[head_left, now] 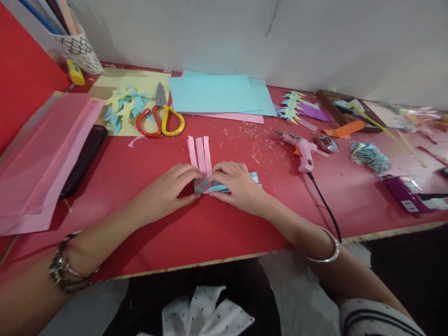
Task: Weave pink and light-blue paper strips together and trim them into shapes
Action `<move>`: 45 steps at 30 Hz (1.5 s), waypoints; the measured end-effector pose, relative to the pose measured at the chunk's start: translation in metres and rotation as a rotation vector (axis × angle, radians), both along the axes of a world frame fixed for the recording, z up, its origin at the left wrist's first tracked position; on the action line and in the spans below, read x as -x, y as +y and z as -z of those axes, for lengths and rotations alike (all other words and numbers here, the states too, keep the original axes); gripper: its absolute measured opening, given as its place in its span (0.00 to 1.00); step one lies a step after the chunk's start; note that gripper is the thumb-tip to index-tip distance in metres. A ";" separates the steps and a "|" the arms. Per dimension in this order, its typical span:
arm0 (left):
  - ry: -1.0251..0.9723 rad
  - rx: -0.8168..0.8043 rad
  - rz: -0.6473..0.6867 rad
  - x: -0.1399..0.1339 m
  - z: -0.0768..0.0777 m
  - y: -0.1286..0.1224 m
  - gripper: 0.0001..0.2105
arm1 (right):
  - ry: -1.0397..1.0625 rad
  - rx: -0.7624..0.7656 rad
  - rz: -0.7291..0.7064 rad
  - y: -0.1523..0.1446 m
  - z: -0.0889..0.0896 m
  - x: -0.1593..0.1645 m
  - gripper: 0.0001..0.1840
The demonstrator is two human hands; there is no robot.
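Pink paper strips (200,151) stand out away from me, crossing light-blue paper strips (255,177) that run to the right. Where they cross they form a small woven patch (201,185) on the red table. My left hand (171,191) is curled at the left edge of the weave, thumb and fingertips on it. From the right, my right hand (238,186) grips the blue strips beside the pink ones, its fingers bent over them. Both hands hide part of the weave.
Scissors (161,114) lie beyond my left hand by paper scraps (126,105). Blue sheets (213,93) are at the back. A pink glue gun (301,151) with a black cord rests at right. Pink sheets (38,168) and a dark case (86,158) lie left.
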State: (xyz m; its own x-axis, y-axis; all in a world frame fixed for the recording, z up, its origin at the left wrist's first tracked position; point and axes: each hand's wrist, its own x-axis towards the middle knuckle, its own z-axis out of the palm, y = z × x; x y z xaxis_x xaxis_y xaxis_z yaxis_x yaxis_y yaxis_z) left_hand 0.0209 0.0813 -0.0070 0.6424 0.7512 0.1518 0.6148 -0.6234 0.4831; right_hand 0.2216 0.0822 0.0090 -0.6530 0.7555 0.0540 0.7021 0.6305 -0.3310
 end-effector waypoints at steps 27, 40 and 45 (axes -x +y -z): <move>0.119 -0.157 0.006 -0.002 -0.002 -0.006 0.12 | -0.198 0.050 0.046 -0.011 -0.017 -0.005 0.12; 0.049 -0.042 -0.007 0.000 -0.001 -0.004 0.08 | 0.062 0.225 0.199 -0.003 -0.008 -0.006 0.09; 0.021 -0.007 -0.002 0.000 0.000 -0.001 0.09 | 0.173 0.282 0.174 0.000 -0.006 -0.011 0.10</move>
